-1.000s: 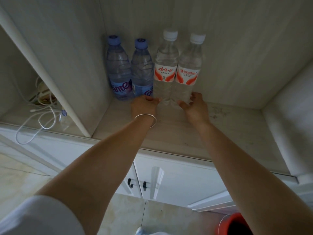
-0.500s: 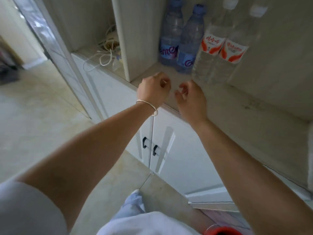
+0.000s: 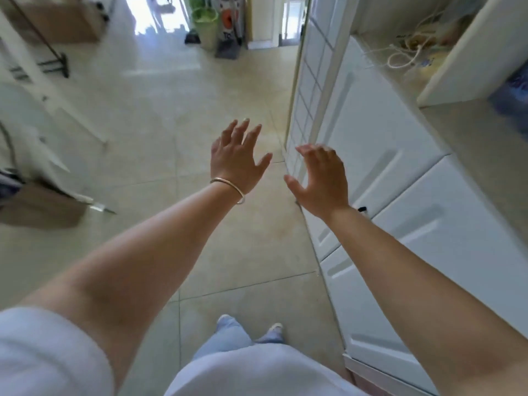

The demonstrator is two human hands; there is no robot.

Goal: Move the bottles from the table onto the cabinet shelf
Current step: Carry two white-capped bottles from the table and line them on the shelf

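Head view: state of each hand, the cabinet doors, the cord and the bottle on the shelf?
left hand: open, fingers spread, holds nothing
right hand: open, fingers loosely bent, holds nothing
cabinet doors: closed
white cord: lying in loose loops in the open compartment
blue bottle: on the shelf, blurred, mostly out of frame

Bright daylight glares off the tiled floor [image 3: 160, 21] far ahead; edges smear with motion blur and wide-angle bending.

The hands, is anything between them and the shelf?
Nothing visible. Both the left hand and right hand are open, holding nothing, out over the floor; the shelf lies off to the right.
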